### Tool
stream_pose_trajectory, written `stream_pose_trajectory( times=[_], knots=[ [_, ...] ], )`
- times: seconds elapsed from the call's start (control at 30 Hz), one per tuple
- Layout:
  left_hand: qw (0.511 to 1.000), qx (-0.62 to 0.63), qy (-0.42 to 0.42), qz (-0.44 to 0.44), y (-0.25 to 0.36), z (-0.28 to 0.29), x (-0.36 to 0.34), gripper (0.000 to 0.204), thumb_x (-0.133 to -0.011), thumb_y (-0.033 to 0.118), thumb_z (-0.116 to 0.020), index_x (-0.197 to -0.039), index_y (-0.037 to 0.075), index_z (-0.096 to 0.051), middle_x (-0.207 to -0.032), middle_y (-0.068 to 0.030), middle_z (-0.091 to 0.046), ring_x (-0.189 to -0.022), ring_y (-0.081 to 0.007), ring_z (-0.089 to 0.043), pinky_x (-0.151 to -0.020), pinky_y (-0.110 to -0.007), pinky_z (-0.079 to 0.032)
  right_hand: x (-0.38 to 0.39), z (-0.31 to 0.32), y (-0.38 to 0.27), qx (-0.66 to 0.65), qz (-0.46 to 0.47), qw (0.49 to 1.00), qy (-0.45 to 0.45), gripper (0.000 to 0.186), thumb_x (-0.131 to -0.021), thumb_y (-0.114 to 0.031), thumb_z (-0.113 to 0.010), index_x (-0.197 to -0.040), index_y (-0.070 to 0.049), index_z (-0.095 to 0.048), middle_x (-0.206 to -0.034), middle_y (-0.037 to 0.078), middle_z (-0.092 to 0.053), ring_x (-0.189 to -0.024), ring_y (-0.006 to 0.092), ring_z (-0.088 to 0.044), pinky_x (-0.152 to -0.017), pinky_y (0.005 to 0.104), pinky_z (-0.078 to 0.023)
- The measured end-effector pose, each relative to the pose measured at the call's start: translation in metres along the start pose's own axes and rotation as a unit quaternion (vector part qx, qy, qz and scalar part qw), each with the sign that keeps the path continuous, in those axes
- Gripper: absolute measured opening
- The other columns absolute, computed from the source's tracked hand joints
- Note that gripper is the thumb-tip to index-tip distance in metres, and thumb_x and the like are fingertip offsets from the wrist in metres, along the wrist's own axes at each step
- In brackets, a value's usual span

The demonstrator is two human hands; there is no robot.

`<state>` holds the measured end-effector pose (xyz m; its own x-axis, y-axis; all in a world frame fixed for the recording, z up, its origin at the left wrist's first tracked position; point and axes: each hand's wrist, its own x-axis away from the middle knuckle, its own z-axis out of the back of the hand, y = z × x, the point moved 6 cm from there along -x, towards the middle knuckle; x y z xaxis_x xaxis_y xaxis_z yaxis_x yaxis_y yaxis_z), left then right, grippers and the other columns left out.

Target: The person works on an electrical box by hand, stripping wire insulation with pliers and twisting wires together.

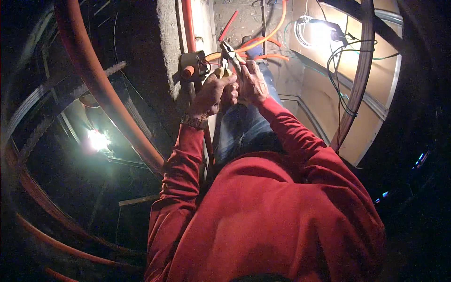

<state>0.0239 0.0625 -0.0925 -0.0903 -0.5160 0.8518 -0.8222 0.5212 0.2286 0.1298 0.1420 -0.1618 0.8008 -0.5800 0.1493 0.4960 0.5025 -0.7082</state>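
At upper centre my right hand [253, 82] grips metal pliers [229, 51], their head angled up and left. Just left and below, my left hand [218, 91] is closed around a small pale yellowish item [225, 70] with a metallic part, too small to make out clearly, close against the pliers. A dark junction box [192, 60] with a short orange conduit end [189, 71] sits left of my hands, with thin wires at it. Orange flexible conduits [268, 33] curve behind the pliers. Above lies a short red tube piece [228, 24].
A rough concrete beam [169, 42] runs beside a red pipe [188, 23]. A large orange conduit [89, 70] curves down the left. Lit lamps glow at left [98, 139] and upper right [319, 33], near loose cables and a pole [357, 84]. My jeans-clad leg [235, 127] lies below my hands.
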Motion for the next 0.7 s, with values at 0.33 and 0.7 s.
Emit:
stream_pose_trajectory(
  times=[0.33, 0.7],
  knots=[
    [0.806, -0.516, 0.165, -0.239, -0.003, 0.025, -0.025, 0.017, -0.085, 0.009, -0.059, -0.096, -0.002, -0.052, -0.083, -0.0181, -0.058, -0.071, -0.0336, -0.058, -0.068, -0.046, -0.046, -0.003, 0.031, -0.007, -0.15, -0.032, 0.98, -0.13, 0.049, -0.084, -0.012, -0.069, -0.131, -0.003, -0.06, -0.116, 0.012, -0.067, -0.09, 0.0287, -0.066, -0.081, 0.0399, -0.056],
    [0.961, -0.218, 0.101, -0.136, -0.031, 0.046, -0.033, 0.038, -0.083, 0.011, -0.067, -0.116, -0.006, -0.06, -0.099, -0.016, -0.066, -0.086, -0.029, -0.067, -0.078, -0.04, -0.055, 0.005, 0.05, 0.05, -0.298, -0.107, 0.908, -0.274, 0.038, -0.08, -0.002, -0.057, -0.117, 0.001, -0.065, -0.095, 0.008, -0.068, -0.087, 0.0218, -0.067, -0.074, 0.0363, -0.054]
  ],
)
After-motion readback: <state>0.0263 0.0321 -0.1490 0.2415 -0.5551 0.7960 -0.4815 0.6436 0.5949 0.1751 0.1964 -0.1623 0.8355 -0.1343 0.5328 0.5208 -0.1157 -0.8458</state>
